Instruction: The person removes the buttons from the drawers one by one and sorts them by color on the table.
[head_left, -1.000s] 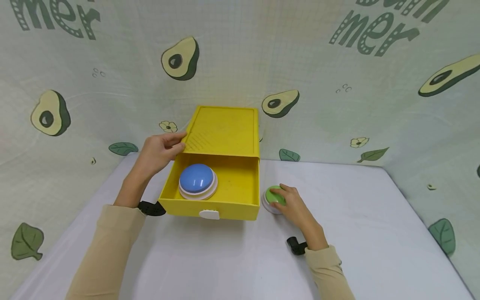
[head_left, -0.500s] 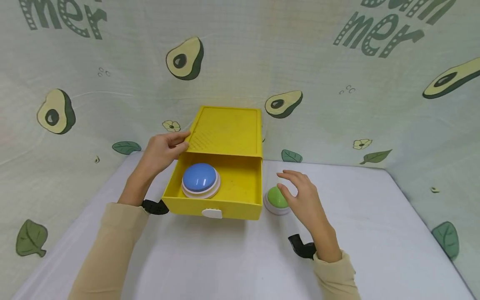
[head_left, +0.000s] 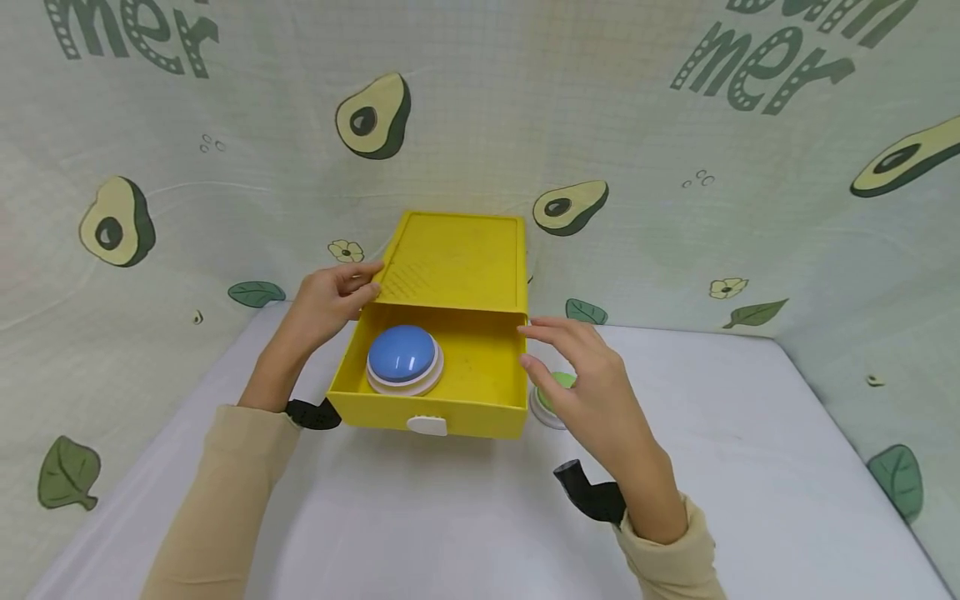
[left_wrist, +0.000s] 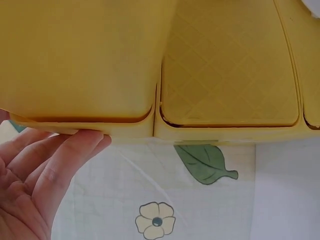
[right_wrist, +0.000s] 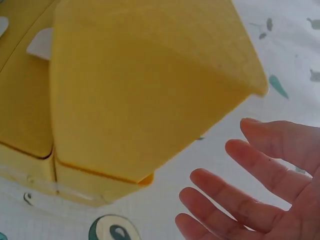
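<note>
A yellow drawer cabinet point(head_left: 457, 258) stands at the back of the table with its top drawer point(head_left: 483, 421) pulled out. In the drawer's left part sits a blue dome push button point(head_left: 401, 354) on a white base. My left hand point(head_left: 322, 304) rests its fingertips against the cabinet's left side; the left wrist view shows straight fingers point(left_wrist: 75, 155) touching that edge. Just beyond the drawer's right wall hovers my right hand point(head_left: 588, 375), holding nothing, thumb and fingers apart. Partly hidden behind it, a green dome push button point(head_left: 546, 408) stands on the table.
A white handle point(head_left: 427, 426) sticks out of the drawer front. Closed drawers point(left_wrist: 230, 70) lie below the pulled-out one. White cloth covers the table point(head_left: 420, 525), and a printed avocado curtain point(head_left: 465, 125) hangs close behind. Black wrist straps point(head_left: 592, 496) show at both cuffs.
My right hand has let go of the green push button, lifted, and moved left toward the drawer's right wall. The left hand stays at the cabinet's side. The view has shifted slightly.
</note>
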